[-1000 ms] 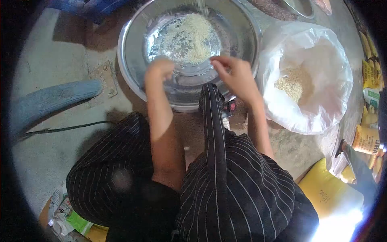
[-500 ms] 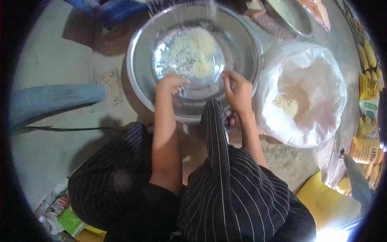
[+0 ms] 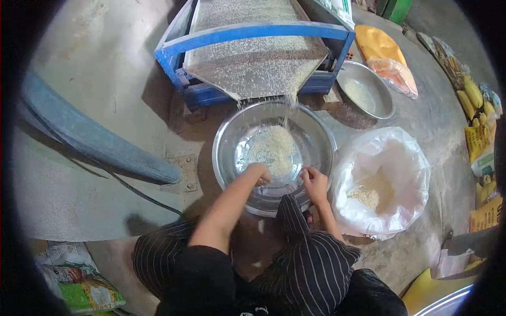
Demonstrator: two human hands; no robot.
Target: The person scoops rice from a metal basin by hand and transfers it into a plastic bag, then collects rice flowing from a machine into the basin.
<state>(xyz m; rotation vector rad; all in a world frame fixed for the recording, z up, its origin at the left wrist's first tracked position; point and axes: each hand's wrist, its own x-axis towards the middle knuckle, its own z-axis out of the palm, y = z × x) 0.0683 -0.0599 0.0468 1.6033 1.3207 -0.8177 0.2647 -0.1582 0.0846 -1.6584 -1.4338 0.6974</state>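
Note:
A wide shiny metal basin (image 3: 223,158) stands on the floor in front of me. Inside lies a loose heap of pale rice-like grains (image 3: 278,146), and more grains fall onto it from above. My left hand (image 3: 258,173) reaches over the near left part of the basin, close to the heap. Its fingers are curled together, and whatever they hold is hidden. At the near right side, inside the rim, is my right hand (image 3: 314,185), thumb and forefinger pinched. Anything between those fingertips is too small to name.
A blue-framed sloping tray (image 3: 258,31) sheds grain into the basin. To the right stand an open white plastic sack (image 3: 416,184) holding grain and a metal bowl (image 3: 387,105). A thick blue-grey post (image 3: 105,137) slants at left. Bags (image 3: 79,279) lie lower left.
The view has tilted up, bringing the blue-framed tray into sight and placing the basin lower. Both hands stay at the basin's near side, fingers drawn together. Grains keep falling.

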